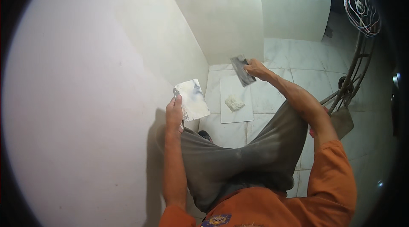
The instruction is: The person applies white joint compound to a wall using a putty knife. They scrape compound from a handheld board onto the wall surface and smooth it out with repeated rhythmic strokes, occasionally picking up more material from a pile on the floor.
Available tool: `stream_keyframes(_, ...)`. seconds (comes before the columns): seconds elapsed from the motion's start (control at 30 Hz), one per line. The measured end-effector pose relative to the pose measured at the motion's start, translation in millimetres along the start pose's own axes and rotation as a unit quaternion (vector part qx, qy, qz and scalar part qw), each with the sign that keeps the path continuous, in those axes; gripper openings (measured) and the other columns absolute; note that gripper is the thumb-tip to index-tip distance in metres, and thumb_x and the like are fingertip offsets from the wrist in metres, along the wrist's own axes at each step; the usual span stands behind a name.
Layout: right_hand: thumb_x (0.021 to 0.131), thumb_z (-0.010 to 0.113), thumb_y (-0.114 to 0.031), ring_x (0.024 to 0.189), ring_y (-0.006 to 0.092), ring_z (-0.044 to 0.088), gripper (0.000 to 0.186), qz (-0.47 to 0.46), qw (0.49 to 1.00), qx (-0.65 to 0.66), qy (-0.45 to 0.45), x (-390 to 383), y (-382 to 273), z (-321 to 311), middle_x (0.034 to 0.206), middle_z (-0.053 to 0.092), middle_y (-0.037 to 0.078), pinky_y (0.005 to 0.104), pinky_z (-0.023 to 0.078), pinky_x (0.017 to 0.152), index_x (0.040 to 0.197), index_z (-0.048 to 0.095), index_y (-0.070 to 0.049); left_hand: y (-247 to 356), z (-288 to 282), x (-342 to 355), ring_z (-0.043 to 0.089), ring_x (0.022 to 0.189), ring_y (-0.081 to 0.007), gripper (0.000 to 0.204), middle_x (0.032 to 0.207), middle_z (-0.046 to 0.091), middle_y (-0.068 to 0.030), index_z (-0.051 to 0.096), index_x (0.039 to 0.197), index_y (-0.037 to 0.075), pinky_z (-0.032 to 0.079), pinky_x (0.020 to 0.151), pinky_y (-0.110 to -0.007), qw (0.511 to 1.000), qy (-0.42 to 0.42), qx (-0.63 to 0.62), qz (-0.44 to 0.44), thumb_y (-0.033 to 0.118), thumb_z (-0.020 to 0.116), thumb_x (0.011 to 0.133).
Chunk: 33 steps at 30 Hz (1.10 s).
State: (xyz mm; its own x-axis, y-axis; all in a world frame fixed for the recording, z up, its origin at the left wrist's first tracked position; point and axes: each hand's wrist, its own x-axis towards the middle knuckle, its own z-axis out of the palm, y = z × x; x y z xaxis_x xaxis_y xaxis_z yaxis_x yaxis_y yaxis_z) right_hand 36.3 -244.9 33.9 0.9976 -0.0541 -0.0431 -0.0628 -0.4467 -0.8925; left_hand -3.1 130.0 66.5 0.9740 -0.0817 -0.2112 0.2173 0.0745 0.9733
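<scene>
My left hand (174,110) grips the edge of a flat, pale square plate (192,101) smeared with white paste and a dark patch near its top. Out ahead and to the right, my right hand (255,69) is wrapped round the handle of a plastering trowel (243,72). The trowel's grey rectangular blade hangs tilted, slightly blurred, apart from the plate. Below it on the floor lies a white board (236,116) bearing a mound of whitish paste (234,102). Neither tool touches that mound.
A pale wall (93,99) rises close on my left and meets another wall (226,18) ahead. White marbled tiles (298,56) cover the floor. To the right stands a metal frame (353,69) with a wheel, and a bundle of wires (361,10) hangs at its top.
</scene>
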Motion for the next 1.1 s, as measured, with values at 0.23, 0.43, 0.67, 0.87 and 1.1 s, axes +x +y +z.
stream_keyframes(0.23,0.080,0.053,-0.012,0.060,0.0147,0.049,0.027,0.089,0.994,-0.056,0.018,1.2,49.7,-14.7,0.067,0.052,0.005,0.0335,0.039,0.053,0.087,0.062,0.012,-10.5,-0.9,4.5,0.066,0.094,-0.0148,0.039,0.110,0.067,-0.0107,0.058,0.123,-0.006,0.052,0.083,-0.028,0.999,-0.023,-0.032,-0.028,0.026,0.052,0.102)
stream_keyframes(0.43,0.079,0.054,-0.012,0.062,0.0144,0.051,0.027,0.077,0.996,-0.017,0.031,2.0,48.3,-10.9,0.069,0.054,0.005,0.0330,0.041,0.056,0.090,0.063,0.012,-22.2,-12.1,13.5,0.065,0.094,-0.0145,0.039,0.110,0.067,-0.0103,0.058,0.124,-0.006,0.052,0.084,-0.028,0.998,-0.040,-0.035,-0.016,0.026,0.054,0.102)
stream_keyframes(0.67,0.080,0.054,-0.009,0.066,0.0138,0.052,0.028,0.094,0.996,0.002,0.001,5.3,46.9,-20.7,0.077,0.058,0.004,0.0317,0.041,0.058,0.096,0.063,0.012,-8.4,-0.7,-3.4,0.067,0.098,-0.0163,0.043,0.113,0.067,-0.0116,0.056,0.127,-0.007,0.053,0.085,-0.029,0.999,-0.045,-0.027,-0.006,0.027,0.055,0.101)
stream_keyframes(0.87,0.083,0.060,-0.009,0.072,0.0150,0.055,0.021,0.105,0.989,0.104,-0.019,3.6,20.9,-17.6,0.080,0.060,0.006,0.0309,0.044,0.064,0.092,0.064,0.010,12.7,20.3,-22.2,0.066,0.101,-0.0186,0.037,0.114,0.065,-0.0126,0.054,0.128,-0.007,0.054,0.087,-0.031,0.994,-0.043,-0.100,-0.011,0.019,0.050,0.102)
stream_keyframes(1.1,0.082,0.060,-0.007,0.059,0.0108,0.045,0.012,0.084,0.959,0.254,-0.097,-57.8,-48.9,13.5,0.068,0.050,0.000,0.0314,0.033,0.050,0.076,0.060,0.003,26.3,34.6,-36.2,0.066,0.104,-0.0229,0.037,0.121,0.062,-0.0160,0.048,0.132,-0.008,0.054,0.090,-0.034,0.988,-0.050,-0.145,-0.011,0.011,0.048,0.100)
